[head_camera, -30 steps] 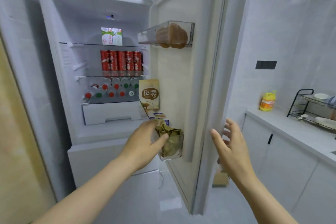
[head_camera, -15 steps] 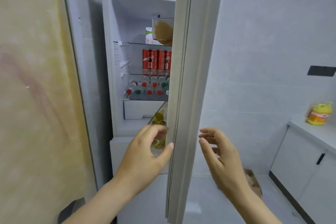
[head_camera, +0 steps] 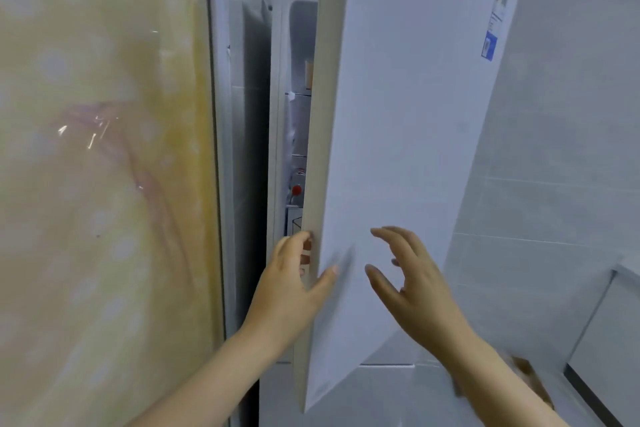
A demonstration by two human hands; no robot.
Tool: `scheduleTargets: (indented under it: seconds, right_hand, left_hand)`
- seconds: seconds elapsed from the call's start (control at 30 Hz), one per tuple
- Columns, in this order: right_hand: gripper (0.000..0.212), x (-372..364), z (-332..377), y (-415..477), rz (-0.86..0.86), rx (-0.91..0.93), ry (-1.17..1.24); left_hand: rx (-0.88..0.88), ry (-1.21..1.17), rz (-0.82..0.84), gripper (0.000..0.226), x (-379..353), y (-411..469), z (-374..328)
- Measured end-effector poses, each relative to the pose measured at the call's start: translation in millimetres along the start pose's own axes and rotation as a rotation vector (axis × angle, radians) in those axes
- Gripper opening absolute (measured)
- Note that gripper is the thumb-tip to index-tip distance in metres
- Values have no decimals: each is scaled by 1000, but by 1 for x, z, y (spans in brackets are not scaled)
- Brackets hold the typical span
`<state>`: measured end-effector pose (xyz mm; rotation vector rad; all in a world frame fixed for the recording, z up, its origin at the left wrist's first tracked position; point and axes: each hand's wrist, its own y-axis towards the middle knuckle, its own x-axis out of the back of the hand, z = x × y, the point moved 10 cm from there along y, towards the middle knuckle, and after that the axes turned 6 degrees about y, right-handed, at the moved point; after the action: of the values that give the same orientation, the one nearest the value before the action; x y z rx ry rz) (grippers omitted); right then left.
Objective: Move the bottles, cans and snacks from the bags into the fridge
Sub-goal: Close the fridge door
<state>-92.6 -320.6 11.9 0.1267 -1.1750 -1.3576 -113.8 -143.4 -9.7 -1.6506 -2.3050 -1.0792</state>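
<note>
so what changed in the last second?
The fridge door has swung nearly shut; only a slit of shelves shows. The left hand has left the snacks in the door bin and now grips the door's edge. The right hand stays open and empty by the door's outer face.

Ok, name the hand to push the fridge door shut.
Right. The right hand hovers open before the fridge door face, ready to press; the left hand grips the door edge, fingers in the narrow gap.

Glossy yellow panel (head_camera: 104, 184) at left, grey tiled wall (head_camera: 554, 166) and white cabinet (head_camera: 609, 340) at right
</note>
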Motion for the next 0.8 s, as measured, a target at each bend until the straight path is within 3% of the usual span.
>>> scheduleTargets:
  seconds: [0.5,0.8]
  right_hand:
    - [119,-109,-104,160,39,103,-466]
    - [115,-156,-140,211,-154,209,-539]
  left_hand:
    - [164,92,-243,21,29,149,130]
    - [195,124,-159,15,22,243,185]
